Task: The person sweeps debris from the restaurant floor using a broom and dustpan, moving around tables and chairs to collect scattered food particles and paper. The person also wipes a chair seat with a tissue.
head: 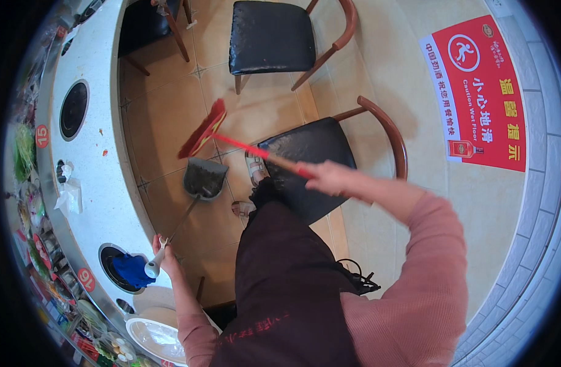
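Observation:
My right hand (328, 178) grips the handle of a red broom (243, 146) above the seat of a black chair. The broom's red bristle head (206, 130) is over the tiled floor, just beyond the lip of a grey dustpan (204, 180). Dark dirt shows in the pan. Its thin shaft runs back to a light grey grip (156, 264), where my left hand (168, 257) is closed around the handle beside the counter. Behind that grip a blue cloth (131, 269) lies on a round black cooktop (107, 259).
A curved white counter (96, 183) runs along the left, with crumpled tissue (70, 197), food scraps and a lined white basin (154, 337). Black-seated chairs (271, 36) stand ahead, another chair (308, 147) close to my legs. A wet-floor notice (477, 96) is at right.

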### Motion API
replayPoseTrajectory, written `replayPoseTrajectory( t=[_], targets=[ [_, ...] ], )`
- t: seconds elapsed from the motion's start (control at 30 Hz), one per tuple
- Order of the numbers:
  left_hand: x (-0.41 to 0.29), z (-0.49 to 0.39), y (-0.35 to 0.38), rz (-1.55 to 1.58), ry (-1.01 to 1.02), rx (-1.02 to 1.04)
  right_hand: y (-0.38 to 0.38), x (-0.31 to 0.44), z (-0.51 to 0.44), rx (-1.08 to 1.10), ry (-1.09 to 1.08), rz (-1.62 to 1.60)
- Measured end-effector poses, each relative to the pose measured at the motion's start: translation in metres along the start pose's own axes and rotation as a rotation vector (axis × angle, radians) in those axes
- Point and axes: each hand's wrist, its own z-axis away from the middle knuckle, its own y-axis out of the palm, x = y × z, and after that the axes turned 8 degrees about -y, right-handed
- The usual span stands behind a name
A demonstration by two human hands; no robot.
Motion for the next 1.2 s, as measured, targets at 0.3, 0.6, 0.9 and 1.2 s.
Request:
replayPoseTrajectory(
  t=[0.3,0.6,0.9,1.2],
  targets=[
    [-0.009,0.019,-0.007,-0.081,-0.395,-0.032,-0.151,-0.100,-0.061,-0.036,0.015,0.828],
    [0.010,0.079,-0.030,-0.290,-0.620,0.149,-0.131,-0.208,-0.043,-0.601,0.152,1.058],
    [-0.063,0.121,-0.006,-0.598,-0.448,0.157,-0.070,-0.107,-0.102,-0.735,-0.027,0.655],
    [-0.178,0.029,-0.038,0.026,0.147,-0.219,0.041,0.026,-0.152,-0.119,-0.320,0.094]
  ],
)
